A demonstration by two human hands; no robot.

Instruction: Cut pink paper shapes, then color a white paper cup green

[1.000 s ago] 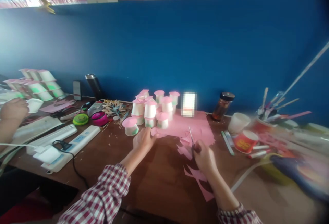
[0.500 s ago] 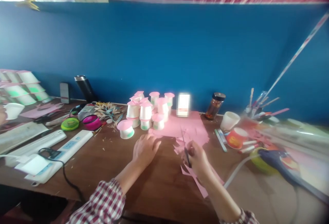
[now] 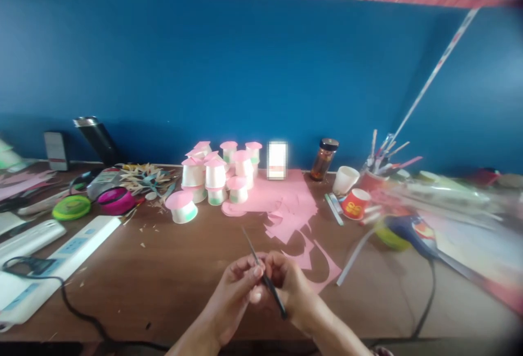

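Both my hands meet low in the middle, over the brown table. My right hand is closed round the handles of thin dark scissors, whose blades point up and to the left. My left hand is pinched with its fingertips against the blades; what it pinches is hidden. Pink paper sheets and cut scraps lie just beyond the hands. Behind them stands a cluster of white paper cups with pink lids, with one single cup in front.
At the left lie a white power strip with a black cable, a green tape roll and a pink one. At the right are a red cup, a white cup, a jar and a glue gun.
My left hand left the cups and pink paper and came back toward me. My right hand brought the scissors back too, so both hands now meet. The view swung right.
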